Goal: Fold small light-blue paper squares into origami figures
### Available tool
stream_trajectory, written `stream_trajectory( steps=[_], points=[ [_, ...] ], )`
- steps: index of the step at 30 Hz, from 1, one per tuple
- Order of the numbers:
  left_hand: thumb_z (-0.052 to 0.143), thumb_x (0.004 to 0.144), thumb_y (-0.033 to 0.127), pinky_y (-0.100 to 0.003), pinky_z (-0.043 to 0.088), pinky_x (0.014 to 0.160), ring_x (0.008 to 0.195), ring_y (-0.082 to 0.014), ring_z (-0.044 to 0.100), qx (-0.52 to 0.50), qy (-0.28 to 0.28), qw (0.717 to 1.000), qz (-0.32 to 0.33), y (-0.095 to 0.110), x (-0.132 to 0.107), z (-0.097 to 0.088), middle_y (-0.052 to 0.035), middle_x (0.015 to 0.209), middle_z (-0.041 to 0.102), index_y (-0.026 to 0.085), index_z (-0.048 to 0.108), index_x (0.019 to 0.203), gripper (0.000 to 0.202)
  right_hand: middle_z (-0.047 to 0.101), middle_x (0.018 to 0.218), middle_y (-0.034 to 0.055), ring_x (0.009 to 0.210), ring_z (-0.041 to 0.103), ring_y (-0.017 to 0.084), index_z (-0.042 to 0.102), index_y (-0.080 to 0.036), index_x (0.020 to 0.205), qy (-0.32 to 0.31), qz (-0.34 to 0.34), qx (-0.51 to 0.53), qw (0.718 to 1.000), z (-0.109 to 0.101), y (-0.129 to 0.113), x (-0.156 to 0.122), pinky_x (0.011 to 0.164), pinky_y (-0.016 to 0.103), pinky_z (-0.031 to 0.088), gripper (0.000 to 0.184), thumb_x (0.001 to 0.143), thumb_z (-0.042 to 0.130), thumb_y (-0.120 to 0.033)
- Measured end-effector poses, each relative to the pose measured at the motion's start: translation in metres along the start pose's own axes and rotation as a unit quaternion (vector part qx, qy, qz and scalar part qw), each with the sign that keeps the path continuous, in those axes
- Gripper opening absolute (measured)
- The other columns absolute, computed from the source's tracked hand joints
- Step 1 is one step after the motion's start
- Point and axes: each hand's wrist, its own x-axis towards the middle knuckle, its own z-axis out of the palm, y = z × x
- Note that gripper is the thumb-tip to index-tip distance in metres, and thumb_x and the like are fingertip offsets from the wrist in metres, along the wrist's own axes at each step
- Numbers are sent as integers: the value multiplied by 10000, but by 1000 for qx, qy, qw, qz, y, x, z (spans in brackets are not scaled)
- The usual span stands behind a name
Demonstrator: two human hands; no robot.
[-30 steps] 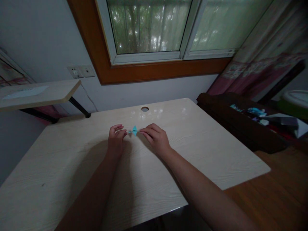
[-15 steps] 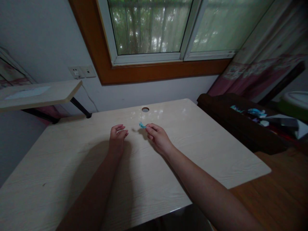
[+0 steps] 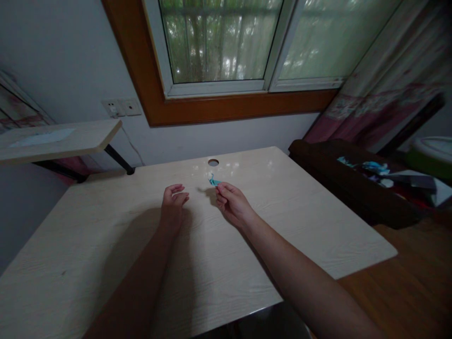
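Between the thumb and fingers of my right hand [image 3: 230,200] is a small thin teal-blue item [image 3: 213,181], pinched at its right end. Its free end sticks out to the left with a thin curled tip pointing up; it is too small to tell its kind. To the left, my left hand [image 3: 173,202] holds nothing, its fingers curved and a gap between thumb and fingertips. Both hands are over the pale wood-grain table [image 3: 300,226], and shadows fall beneath them.
A round cable hole [image 3: 213,162] lies near the table's back edge. A raised shelf [image 3: 81,136] on black legs stands at the back left. At the right, a dark wooden piece of furniture [image 3: 318,174] carries blue pieces [image 3: 376,167] and papers.
The teal-blue item has turned in my right fingers, and its thin tip now points upward. My left hand has hardly moved.
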Motion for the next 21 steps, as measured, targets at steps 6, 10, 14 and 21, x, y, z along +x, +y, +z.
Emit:
stream_trajectory(
  steps=[6, 10, 14, 21],
  points=[
    [696, 707, 247, -308, 512, 804, 872, -144, 609, 14, -13, 1000, 2, 1, -1, 0, -62, 1117, 607, 200, 606, 1000, 309, 590, 727, -20, 478, 355, 38, 722, -172, 854, 69, -22, -59, 996, -3, 2, 3, 435, 209, 237, 318, 655, 837, -391],
    [685, 721, 258, -309, 506, 805, 839, -139, 615, 29, -17, 999, 0, 3, -2, -1, -52, 1077, 623, 199, 607, 1007, 302, 595, 752, -10, 506, 371, 60, 739, -177, 891, 106, -62, -135, 983, -8, 4, 5, 451, 224, 234, 313, 708, 791, -425],
    [673, 736, 289, -315, 498, 794, 805, -157, 620, 59, -28, 998, -11, 4, -2, -2, -31, 860, 638, 183, 610, 1033, 321, 597, 754, 1, 569, 428, 100, 745, -184, 869, 126, -146, -270, 943, -10, 2, 4, 518, 246, 326, 272, 786, 723, -442],
    [668, 721, 298, -315, 492, 767, 770, -162, 610, 92, -37, 995, 17, 5, -2, -2, -23, 815, 624, 176, 629, 969, 279, 641, 827, 31, 789, 583, 177, 743, -215, 857, 103, -277, -469, 832, -4, -8, -4, 697, 294, 431, 152, 880, 646, -330]
  ],
)
